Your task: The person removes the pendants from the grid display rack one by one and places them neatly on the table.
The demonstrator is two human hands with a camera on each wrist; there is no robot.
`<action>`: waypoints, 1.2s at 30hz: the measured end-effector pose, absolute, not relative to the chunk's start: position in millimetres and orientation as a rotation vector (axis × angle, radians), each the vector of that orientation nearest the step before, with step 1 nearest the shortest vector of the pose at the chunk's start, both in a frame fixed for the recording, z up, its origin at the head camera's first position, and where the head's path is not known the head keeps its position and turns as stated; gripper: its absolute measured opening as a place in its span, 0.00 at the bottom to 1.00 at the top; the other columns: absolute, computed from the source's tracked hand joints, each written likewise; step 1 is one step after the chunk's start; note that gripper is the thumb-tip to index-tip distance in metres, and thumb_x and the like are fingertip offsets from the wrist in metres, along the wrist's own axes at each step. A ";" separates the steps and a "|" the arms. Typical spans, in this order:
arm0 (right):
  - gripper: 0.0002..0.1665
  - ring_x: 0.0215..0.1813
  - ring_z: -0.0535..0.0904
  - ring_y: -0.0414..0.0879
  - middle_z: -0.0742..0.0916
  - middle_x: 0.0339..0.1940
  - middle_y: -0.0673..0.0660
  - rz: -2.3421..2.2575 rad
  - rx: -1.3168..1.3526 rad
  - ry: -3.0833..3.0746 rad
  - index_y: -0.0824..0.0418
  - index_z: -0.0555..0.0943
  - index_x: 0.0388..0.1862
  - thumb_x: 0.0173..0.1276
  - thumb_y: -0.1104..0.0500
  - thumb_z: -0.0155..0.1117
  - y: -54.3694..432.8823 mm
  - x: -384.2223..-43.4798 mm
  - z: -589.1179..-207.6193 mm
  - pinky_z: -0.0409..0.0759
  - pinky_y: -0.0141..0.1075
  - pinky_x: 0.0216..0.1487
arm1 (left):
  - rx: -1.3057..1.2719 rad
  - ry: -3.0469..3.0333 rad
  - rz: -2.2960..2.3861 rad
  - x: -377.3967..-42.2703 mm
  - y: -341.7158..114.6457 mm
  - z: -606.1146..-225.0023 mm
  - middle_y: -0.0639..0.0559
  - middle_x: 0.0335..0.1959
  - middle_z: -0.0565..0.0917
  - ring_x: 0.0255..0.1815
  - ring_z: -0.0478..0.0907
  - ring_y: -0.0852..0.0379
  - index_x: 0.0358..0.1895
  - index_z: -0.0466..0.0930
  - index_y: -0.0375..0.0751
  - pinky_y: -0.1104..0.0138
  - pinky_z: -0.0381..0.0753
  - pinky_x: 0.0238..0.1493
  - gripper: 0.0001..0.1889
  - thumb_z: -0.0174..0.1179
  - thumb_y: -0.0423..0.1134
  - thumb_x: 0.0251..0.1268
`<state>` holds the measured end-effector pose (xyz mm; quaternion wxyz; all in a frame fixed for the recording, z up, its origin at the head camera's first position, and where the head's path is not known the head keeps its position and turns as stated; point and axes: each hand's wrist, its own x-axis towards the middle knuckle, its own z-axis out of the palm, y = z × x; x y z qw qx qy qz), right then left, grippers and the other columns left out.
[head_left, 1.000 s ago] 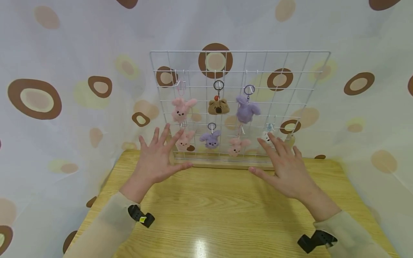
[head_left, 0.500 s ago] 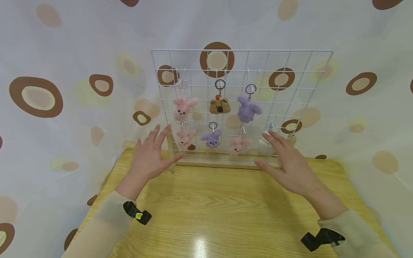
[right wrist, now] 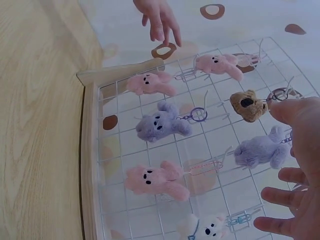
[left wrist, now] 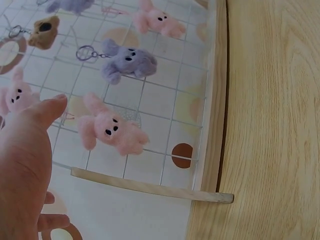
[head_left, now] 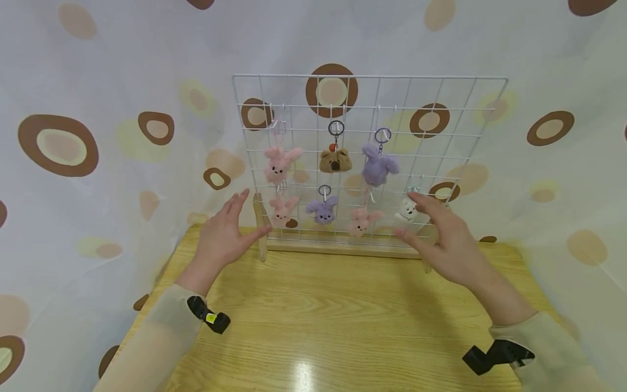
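Note:
A white wire grid [head_left: 372,76] carries several plush keychains on hooks. In its upper row hang a pink rabbit [head_left: 277,166], a brown bear [head_left: 335,161] and a purple plush [head_left: 376,170]. Lower down are a pink rabbit [head_left: 282,211], a small purple plush [head_left: 323,212], another pink rabbit [head_left: 360,220] and a white plush [head_left: 406,210]. My left hand [head_left: 220,237], thumb spread from the fingers, is at the grid's lower left and holds nothing. My right hand [head_left: 450,247], likewise holding nothing, is by the white plush, its fingertips overlapping the plush's right side in the head view.
A wooden base [head_left: 338,249] holds the grid upright, with a wooden foot [head_left: 261,226] at its left end. It stands at the back of a wood-grain table [head_left: 313,316]. A pale curtain [head_left: 122,65] with brown spots hangs behind and along both sides.
My left hand has drawn leftward off the lower left pink rabbit, its fingers closer together. My right hand has shifted right, and more of the white plush shows.

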<state>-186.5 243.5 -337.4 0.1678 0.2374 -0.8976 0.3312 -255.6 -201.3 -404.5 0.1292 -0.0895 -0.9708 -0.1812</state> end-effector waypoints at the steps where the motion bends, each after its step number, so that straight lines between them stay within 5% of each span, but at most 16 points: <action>1: 0.41 0.70 0.75 0.66 0.74 0.78 0.65 0.943 0.681 -2.542 0.60 0.67 0.82 0.75 0.55 0.73 243.7 -187.4 -336.0 0.74 0.68 0.61 | -0.257 -2.821 -0.539 -256.7 -201.5 -405.6 0.38 0.83 0.61 0.67 0.76 0.30 0.88 0.47 0.56 0.40 0.81 0.50 0.58 0.49 0.85 0.62; 12: 0.37 0.68 0.78 0.66 0.76 0.76 0.62 1.058 0.680 -2.512 0.59 0.69 0.81 0.78 0.58 0.69 247.5 -196.0 -320.7 0.76 0.65 0.61 | -0.196 -2.835 -0.702 -267.6 -200.0 -409.0 0.38 0.81 0.66 0.73 0.71 0.33 0.88 0.49 0.54 0.36 0.75 0.62 0.54 0.59 0.76 0.67; 20: 0.33 0.67 0.80 0.62 0.79 0.74 0.61 1.138 0.639 -2.514 0.61 0.72 0.79 0.79 0.59 0.68 248.4 -204.0 -310.1 0.75 0.25 0.58 | -0.164 -2.813 -0.824 -279.1 -197.4 -413.7 0.40 0.80 0.68 0.74 0.71 0.34 0.87 0.53 0.52 0.37 0.73 0.65 0.52 0.58 0.75 0.69; 27: 0.31 0.65 0.81 0.63 0.80 0.72 0.64 1.199 0.645 -2.505 0.64 0.73 0.77 0.79 0.61 0.67 247.6 -212.8 -304.0 0.74 0.21 0.58 | -0.169 -2.733 -0.928 -286.5 -195.5 -419.0 0.39 0.76 0.72 0.70 0.75 0.34 0.85 0.57 0.47 0.38 0.76 0.62 0.47 0.60 0.68 0.73; 36: 0.28 0.59 0.80 0.31 0.82 0.70 0.61 1.212 0.634 -2.503 0.63 0.74 0.76 0.81 0.59 0.64 246.8 -223.2 -294.9 0.75 0.23 0.56 | -0.134 -2.662 -1.070 -293.7 -193.5 -427.2 0.37 0.76 0.73 0.70 0.75 0.35 0.82 0.61 0.40 0.41 0.76 0.66 0.40 0.61 0.58 0.77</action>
